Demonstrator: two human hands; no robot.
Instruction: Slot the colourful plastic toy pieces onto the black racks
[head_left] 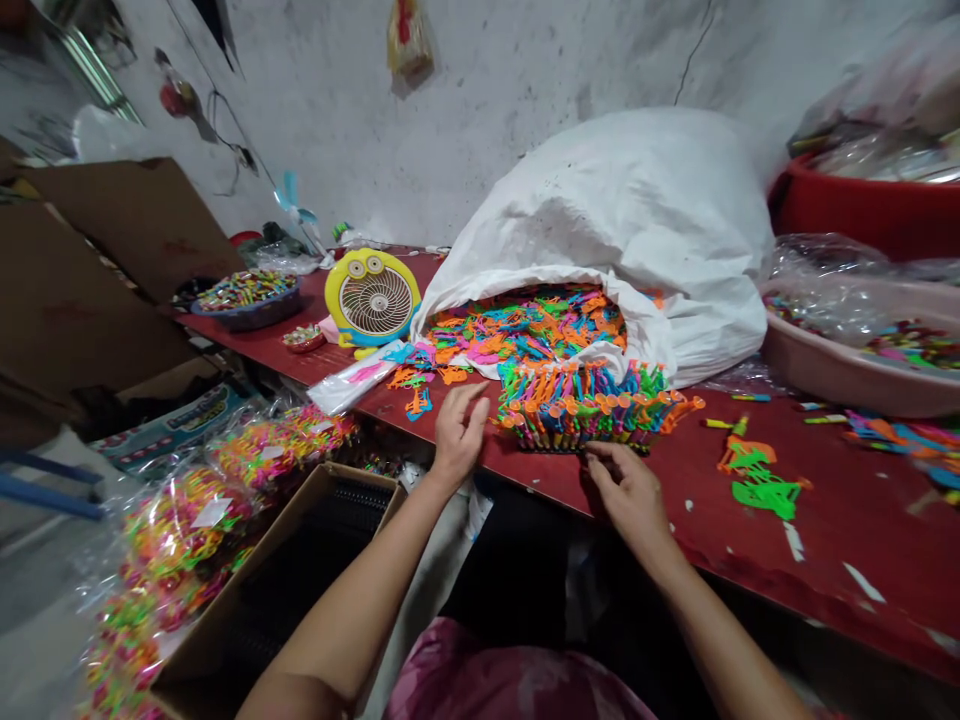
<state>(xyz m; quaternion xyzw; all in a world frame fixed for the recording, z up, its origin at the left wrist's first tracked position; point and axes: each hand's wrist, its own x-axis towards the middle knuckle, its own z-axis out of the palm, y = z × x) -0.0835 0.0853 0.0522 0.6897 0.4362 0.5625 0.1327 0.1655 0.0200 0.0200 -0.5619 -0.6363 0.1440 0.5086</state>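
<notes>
Left hand [459, 432]: was loosely parted, mid-frame, just beside upright plastic toys [592, 405]
Right hand [628, 492]: was narrow at their front edge, hold unclear
White sack [637, 210]: sat upper centre-right

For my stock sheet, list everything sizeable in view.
Table: one, red, centre
Clustered pieces: many, multicoloured, table front
Sack: one, white, behind them
Loose pieces: many, multicoloured, sack mouth
Fan: one, yellow-blue, left of sack
Basin: one, bluish, table left
Wide basin: one, pink, table right
Tub: one, red, behind wide basin
Box: one, brown, below table
Bagged pieces: many, multicoloured, beside box
Cardboard panels: several, brown, far left
Wall: one, grey, back
Left hand: one, bare, beside clustered pieces
Right hand: one, bare, at their front
</notes>
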